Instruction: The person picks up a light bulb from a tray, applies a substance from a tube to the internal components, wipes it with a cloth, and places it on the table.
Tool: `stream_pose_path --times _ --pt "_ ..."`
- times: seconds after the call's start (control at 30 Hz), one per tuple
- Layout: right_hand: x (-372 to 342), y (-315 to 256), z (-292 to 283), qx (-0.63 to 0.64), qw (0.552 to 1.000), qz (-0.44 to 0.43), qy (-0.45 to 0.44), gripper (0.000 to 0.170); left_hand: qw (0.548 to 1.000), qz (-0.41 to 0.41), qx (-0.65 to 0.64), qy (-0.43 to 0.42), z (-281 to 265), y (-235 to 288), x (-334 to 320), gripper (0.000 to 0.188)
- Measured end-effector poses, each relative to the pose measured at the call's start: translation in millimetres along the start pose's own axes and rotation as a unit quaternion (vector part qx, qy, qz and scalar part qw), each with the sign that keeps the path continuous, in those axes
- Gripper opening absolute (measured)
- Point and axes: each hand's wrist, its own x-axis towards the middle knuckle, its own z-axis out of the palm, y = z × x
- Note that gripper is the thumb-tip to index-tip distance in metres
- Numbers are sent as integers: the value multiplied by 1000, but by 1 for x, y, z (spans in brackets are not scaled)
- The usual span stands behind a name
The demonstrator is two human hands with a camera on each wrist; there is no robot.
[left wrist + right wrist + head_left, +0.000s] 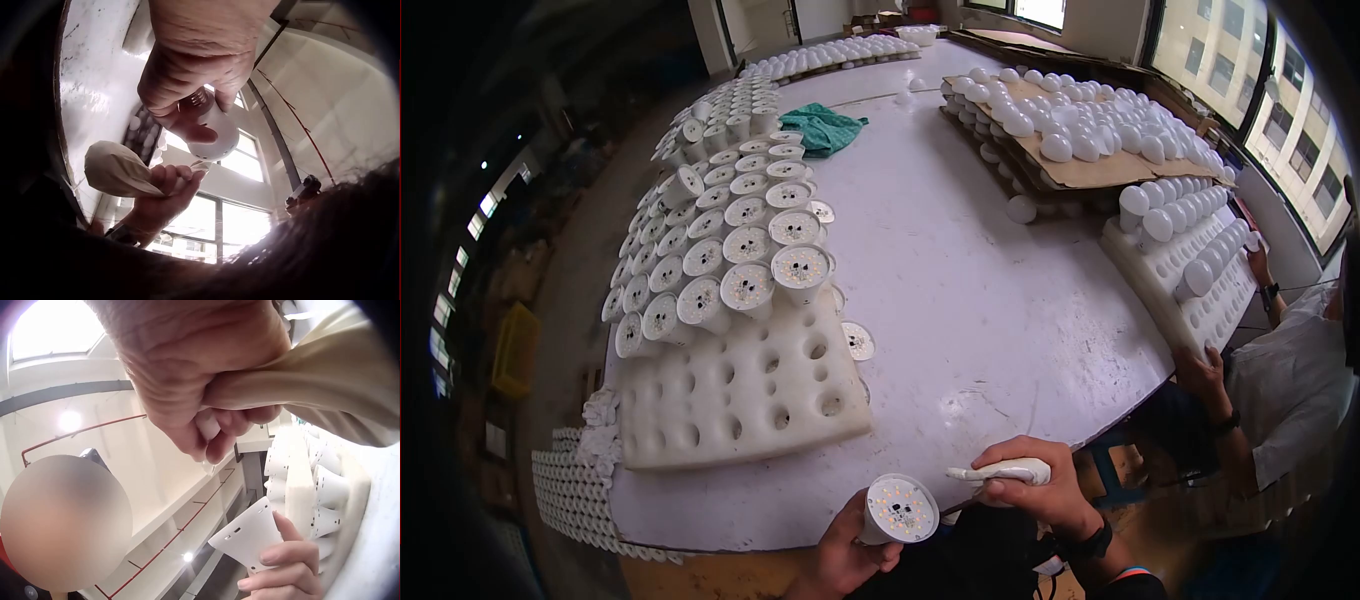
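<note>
My left hand [838, 552] grips an LED bulb body [903, 508] without its dome, its round board of small yellow LEDs facing up, near the table's front edge. In the left wrist view, fingers wrap the body's threaded end [199, 100]. Just to the right, my right hand [1055, 490] squeezes a soft whitish piping bag [1018, 470], whose narrow tip points left toward the bulb body, apart from it. The bag's full end [344, 375] bulges out of the fist in the right wrist view.
White foam trays [745, 400] at left hold rows of domeless bulb bodies [748, 288]. A green cloth [822, 130] lies behind them. Frosted domes [1090, 125] cover cardboard at back right. Another person's hands [1200, 375] hold a foam tray [1175, 270] of domed bulbs at right.
</note>
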Motion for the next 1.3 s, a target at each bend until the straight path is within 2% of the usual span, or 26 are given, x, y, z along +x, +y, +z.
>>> stream_pose_path --times 0.03,0.1,0.23,0.3,0.37,0.43,0.5,0.53,0.57,0.63,0.67,0.73,0.77,0.83,1.07,1.3 --pt "0 -2 1 1 1000 -4 -1 22 1000 2 4 -1 4 -1 0 44" --pt "0 -5 1 3 999 18 27 23 997 -18 -28 65 12 -1 -2 42" --pt "-1 -1 -3 3 999 36 13 23 994 -58 -49 73 13 0 -2 43" --pt "-2 0 -2 -13 1000 1 9 23 991 -18 -25 131 8 -5 -1 48" --pt "-4 3 -2 -13 1000 11 14 23 990 -19 -48 128 10 -3 1 46" --pt "-6 2 0 -65 997 -42 20 24 990 -18 -56 129 9 -3 1 47" --pt "-7 1 2 -155 976 -154 19 25 995 -37 -27 87 13 -2 0 48" --pt "-7 4 3 -199 957 -208 31 27 994 -37 -11 100 21 -1 0 50" --pt "-8 4 3 -197 959 -201 32 27 994 -41 -13 105 22 -1 -2 50" --pt "-10 3 5 -313 914 -258 33 30 992 -64 17 106 22 -1 -5 51" --pt "-10 5 5 -311 915 -255 32 30 992 -65 16 109 20 -2 -5 51" --pt "-11 10 7 -333 891 -304 45 33 995 -58 31 78 16 -5 -7 51" --pt "-12 9 8 -333 892 -301 43 33 995 -59 28 80 16 -5 -8 51" --pt "-12 7 10 -365 867 -337 42 34 991 -98 26 93 21 -2 -7 50" --pt "-11 13 11 -410 824 -391 10 43 989 -119 46 76 30 5 -6 47" --pt "-12 10 11 -455 803 -384 -29 46 989 -124 56 62 28 7 -6 44"
